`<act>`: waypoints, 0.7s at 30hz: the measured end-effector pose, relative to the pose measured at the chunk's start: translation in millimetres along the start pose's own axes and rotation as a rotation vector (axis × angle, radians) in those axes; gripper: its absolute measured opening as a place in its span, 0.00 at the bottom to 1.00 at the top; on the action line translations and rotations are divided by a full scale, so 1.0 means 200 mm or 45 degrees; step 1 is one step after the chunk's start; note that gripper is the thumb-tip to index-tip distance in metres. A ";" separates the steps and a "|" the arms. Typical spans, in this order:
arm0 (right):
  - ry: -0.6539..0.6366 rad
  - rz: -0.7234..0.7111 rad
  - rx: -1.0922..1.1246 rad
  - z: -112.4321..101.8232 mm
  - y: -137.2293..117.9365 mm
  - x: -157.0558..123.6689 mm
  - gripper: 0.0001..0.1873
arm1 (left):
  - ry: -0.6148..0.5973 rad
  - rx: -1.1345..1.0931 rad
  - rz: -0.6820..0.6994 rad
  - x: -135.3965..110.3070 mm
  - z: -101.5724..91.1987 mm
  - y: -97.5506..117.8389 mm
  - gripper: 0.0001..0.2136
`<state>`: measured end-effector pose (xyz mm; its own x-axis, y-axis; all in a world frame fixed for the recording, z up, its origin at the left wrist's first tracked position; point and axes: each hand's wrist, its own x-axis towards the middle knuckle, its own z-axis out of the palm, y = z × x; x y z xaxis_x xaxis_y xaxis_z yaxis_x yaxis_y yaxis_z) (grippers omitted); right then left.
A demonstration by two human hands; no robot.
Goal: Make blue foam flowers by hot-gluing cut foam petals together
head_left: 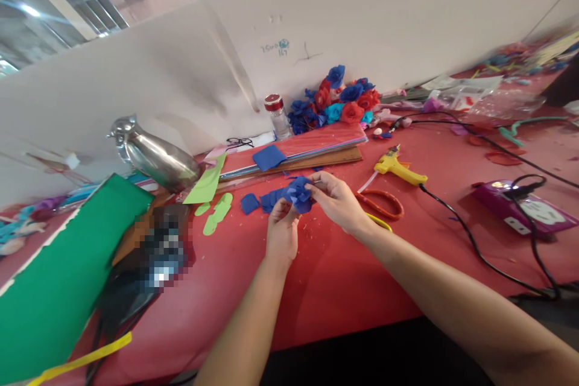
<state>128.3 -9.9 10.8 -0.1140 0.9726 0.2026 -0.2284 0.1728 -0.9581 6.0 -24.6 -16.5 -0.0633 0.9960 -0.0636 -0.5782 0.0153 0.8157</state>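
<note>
The left hand [283, 228] is partly hidden by the blue flower [299, 192]. The green board [76, 271] is cut off at left.

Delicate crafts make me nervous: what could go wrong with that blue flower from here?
The left hand and right hand might crush the blue flower held between them. The black cord from the glue gun runs near the right forearm, which could snag it. Loose blue pieces beside the left hand might get brushed away.

Blue flower [299, 194], splayed petals (overlapping), held by left hand [283, 224] and right hand [335, 198]
</note>
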 end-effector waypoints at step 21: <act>0.043 0.261 0.042 0.00 0.07 0.00 0.18 | 0.125 -0.242 -0.286 0.01 -0.04 0.01 0.12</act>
<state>124.5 -8.3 -1.8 -0.1289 0.9917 -0.0032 -0.2357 -0.0337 -0.9712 -2.0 -22.6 -19.6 0.0100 0.9561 -0.2929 -0.7279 0.2078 0.6535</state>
